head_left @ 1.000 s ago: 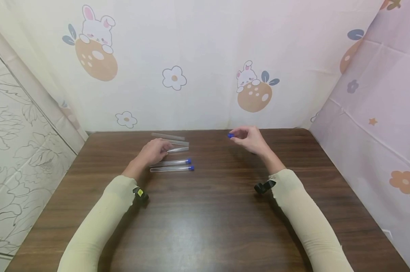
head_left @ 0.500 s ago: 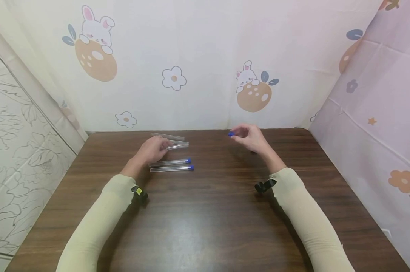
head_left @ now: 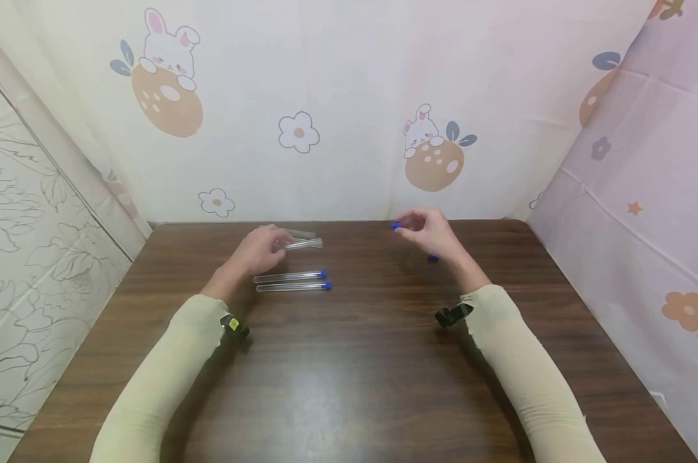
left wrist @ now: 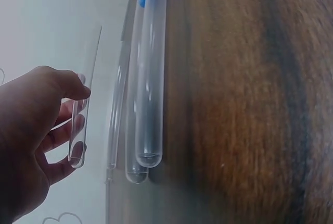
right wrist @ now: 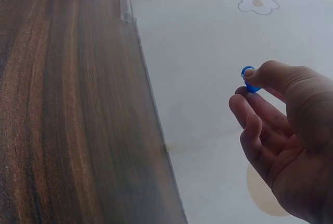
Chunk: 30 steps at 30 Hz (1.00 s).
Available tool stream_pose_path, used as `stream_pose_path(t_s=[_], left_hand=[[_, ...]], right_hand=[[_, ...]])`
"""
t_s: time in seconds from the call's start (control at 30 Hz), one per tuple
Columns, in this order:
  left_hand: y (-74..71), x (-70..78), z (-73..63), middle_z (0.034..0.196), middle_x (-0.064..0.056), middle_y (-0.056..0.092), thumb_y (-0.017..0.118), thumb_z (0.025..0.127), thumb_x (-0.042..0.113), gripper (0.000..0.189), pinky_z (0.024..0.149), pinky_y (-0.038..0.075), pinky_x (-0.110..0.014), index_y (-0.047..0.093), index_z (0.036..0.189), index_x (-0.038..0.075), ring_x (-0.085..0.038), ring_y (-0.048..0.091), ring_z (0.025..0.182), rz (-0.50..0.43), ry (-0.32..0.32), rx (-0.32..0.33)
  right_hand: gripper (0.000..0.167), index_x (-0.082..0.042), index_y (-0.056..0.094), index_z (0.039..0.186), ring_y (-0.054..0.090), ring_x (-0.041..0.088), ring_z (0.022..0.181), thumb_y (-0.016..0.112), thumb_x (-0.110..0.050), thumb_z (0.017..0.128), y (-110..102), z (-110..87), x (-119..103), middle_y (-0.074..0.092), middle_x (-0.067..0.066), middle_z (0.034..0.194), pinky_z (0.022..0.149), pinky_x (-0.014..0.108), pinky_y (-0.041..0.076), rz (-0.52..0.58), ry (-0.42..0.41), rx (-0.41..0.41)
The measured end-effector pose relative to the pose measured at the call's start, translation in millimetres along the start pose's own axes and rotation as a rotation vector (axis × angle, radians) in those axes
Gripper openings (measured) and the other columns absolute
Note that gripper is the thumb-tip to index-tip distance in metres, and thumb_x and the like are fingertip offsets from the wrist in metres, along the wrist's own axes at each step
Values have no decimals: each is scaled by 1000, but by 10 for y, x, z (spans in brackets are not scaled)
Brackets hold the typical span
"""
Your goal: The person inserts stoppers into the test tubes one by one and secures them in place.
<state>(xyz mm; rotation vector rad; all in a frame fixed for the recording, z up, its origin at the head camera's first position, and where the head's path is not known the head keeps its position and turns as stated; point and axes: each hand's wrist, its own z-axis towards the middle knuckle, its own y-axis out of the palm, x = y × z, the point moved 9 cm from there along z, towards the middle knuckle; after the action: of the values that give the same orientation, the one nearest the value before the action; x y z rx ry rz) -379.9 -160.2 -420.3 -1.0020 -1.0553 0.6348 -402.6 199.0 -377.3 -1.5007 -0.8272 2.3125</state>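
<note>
My left hand (head_left: 258, 249) grips a clear, uncapped test tube (left wrist: 92, 67) between thumb and fingers, raised a little above the table. Its open end points right, toward the other hand. Between the thumb and fingertip of my right hand (head_left: 432, 233) is a small blue cap (right wrist: 252, 84), held in the air at the back of the table. Two test tubes with blue caps, a nearer capped tube (head_left: 294, 287) and a farther capped tube (head_left: 288, 277), lie side by side in front of the left hand. Behind that hand lies an uncapped tube (head_left: 299, 233), partly hidden.
Another blue cap (head_left: 432, 258) lies on the table beneath the right wrist. The dark wooden table (head_left: 337, 360) meets a printed curtain (head_left: 349, 128) along its back edge. A second curtain (head_left: 644, 212) hangs at the right side.
My left hand has lifted the test tube up and slightly back from the table. The right hand, still pinching the blue cap, has risen slightly, and the cap under its wrist shows more.
</note>
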Motion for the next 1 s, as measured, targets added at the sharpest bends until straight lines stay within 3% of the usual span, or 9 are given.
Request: stream_pose_path(t_s=[0.3, 0.83, 1.0], left_hand=[[-119, 51, -5, 126, -20, 76, 65, 99, 5, 36, 103, 62, -57, 78, 133, 5, -41, 73, 118, -31, 19, 11], [-238, 77, -16, 132, -21, 72, 62, 100, 6, 39, 106, 63, -61, 76, 136, 5, -46, 73, 125, -90, 12, 5], [-280, 94, -16, 132, -22, 72, 62, 100, 5, 38, 106, 62, -61, 76, 135, 4, -45, 72, 122, -85, 31, 17]], right_hand=[[22, 2, 81, 120, 69, 4, 83, 81, -8, 101, -83, 9, -71, 82, 29, 114, 73, 16, 57, -13, 27, 15], [22, 1, 80, 121, 73, 11, 80, 81, -8, 101, -171, 17, -143, 82, 28, 111, 69, 18, 58, -37, -11, 33], [18, -1, 81, 119, 70, 7, 82, 81, -10, 103, -196, 14, -174, 82, 25, 111, 70, 18, 57, -45, -23, 39]])
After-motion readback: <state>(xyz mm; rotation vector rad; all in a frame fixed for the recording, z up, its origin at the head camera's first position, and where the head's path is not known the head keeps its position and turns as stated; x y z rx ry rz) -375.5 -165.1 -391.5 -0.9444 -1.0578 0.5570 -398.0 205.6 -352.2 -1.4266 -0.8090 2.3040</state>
